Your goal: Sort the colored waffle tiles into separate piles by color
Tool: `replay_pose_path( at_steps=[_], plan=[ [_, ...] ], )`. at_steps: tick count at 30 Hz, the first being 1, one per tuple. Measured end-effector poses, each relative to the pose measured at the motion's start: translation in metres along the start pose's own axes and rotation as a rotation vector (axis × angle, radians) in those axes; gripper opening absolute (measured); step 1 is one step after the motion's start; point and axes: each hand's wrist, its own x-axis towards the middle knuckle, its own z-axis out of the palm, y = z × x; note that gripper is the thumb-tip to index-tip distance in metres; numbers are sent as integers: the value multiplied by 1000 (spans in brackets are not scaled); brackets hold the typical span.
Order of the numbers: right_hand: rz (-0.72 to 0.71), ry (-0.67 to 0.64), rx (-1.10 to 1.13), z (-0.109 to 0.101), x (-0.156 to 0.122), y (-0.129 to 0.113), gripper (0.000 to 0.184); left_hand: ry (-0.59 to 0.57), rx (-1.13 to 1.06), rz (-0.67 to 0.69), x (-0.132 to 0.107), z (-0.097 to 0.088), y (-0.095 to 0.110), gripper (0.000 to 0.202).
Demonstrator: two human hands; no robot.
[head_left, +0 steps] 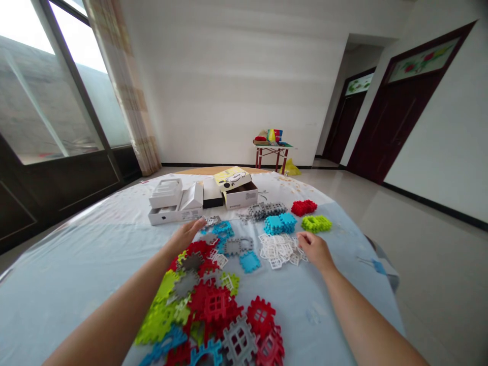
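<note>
Both my arms reach forward over a table covered with a pale blue cloth (76, 269). My left hand (186, 235) lies with fingers stretched out over a loose heap of red, green, grey and blue waffle blocks (213, 300), its fingertips near small grey and blue pieces (223, 229). My right hand (313, 247) rests curled at the right edge of a pile of white blocks (280, 250), fingers touching them. Whether it holds one is hidden. Beyond lie sorted stacks: grey (263, 210), blue (280, 223), red (304, 207), green (316, 223).
White open boxes (171, 203) and a yellow-lidded box (236, 187) stand at the table's far side. A small red-legged table with colourful items (272, 147) stands by the far wall. Windows and a curtain are left, dark doors right.
</note>
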Motion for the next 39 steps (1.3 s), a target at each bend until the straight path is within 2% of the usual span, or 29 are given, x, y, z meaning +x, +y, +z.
replay_pose_path(
  at_steps=[3, 7, 15, 20, 22, 26, 30, 32, 35, 39],
  plan=[
    [-13, 9, 1, 1, 1, 0, 35, 107, 54, -8, 23, -4, -14, 66],
    [-26, 29, -3, 1, 1, -1, 35, 56, 65, -39, 39, 3, -19, 68],
    [-77, 36, 6, 3, 1, -5, 35, -214, -55, -32, 31, 25, 20, 62],
    [-67, 27, 38, 2, 0, -4, 35, -274, -130, -39, 17, 17, 31, 62],
    [-64, 29, 55, 1, 0, -3, 36, -203, -168, -48, 9, 8, 25, 63],
    [-63, 34, 67, 0, 0, -3, 35, 55, -164, -124, -16, -13, 0, 62],
    [-78, 36, 65, -1, -2, -7, 34, 196, -116, -185, -47, -24, -24, 62],
    [-86, 35, 57, -2, -2, -9, 34, 221, -89, -183, -61, -24, -27, 62],
    [-94, 27, 46, -4, -3, -13, 35, 230, -51, -187, -74, -17, -21, 61],
    [-91, 33, 58, -4, -4, -14, 34, 251, -19, -175, -75, -1, -9, 58]
  ],
)
